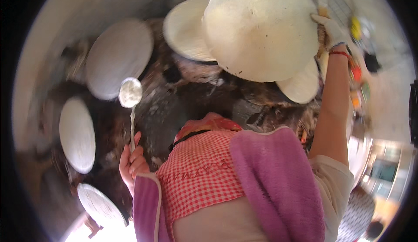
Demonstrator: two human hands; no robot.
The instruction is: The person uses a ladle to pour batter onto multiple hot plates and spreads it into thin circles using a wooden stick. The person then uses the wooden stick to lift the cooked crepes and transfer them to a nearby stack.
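Observation:
My left hand point(134, 163) is closed round the handle of a ladle point(130, 93), whose round bowl has white batter on it. The bowl is beside the lower edge of a bare grey round griddle point(119, 59). At the upper right my right hand point(334, 32), in a white glove, is closed round a brown stick-like tool point(322, 28) with a whitish upper end. Right against that hand is a big thin cream-coloured round flatbread point(261, 31), large in view and overlapping the rounds behind it. Whether the glove also grips its edge is hard to tell.
More pale rounds sit about the dark stove top: one behind the flatbread point(185, 28), one below it point(300, 85), two at the left point(77, 135) point(101, 205). An orange glow point(304, 135) shows near my right arm. A person in patterned clothing point(357, 211) is at lower right.

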